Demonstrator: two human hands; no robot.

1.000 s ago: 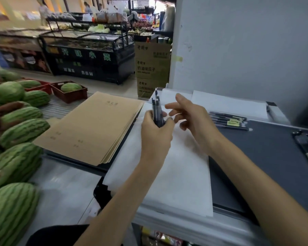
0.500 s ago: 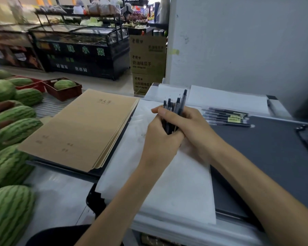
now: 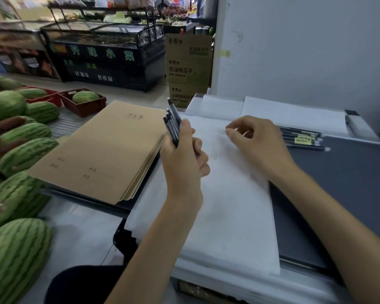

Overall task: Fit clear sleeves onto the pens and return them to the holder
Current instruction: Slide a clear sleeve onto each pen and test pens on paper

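My left hand (image 3: 184,154) grips a bundle of several dark pens (image 3: 172,121), their ends fanned up and to the left. My right hand (image 3: 255,141) hovers over the white paper stack (image 3: 228,205), thumb and forefinger pinched together; something thin and clear may be between them, too faint to tell. A second group of dark pens with yellow-green labels (image 3: 303,139) lies flat on the far right of the paper, just beyond my right hand. No pen holder is in view.
A stack of tan kraft folders (image 3: 101,150) lies left of the paper. A dark grey board (image 3: 338,194) lies to the right. Watermelons (image 3: 15,255) line the left edge. A white wall (image 3: 305,51) stands behind; cardboard boxes (image 3: 189,69) and display freezers (image 3: 105,53) lie beyond.
My right hand has let go of the pen bundle and moved right over the paper. My left hand has tilted the bundle to the left.
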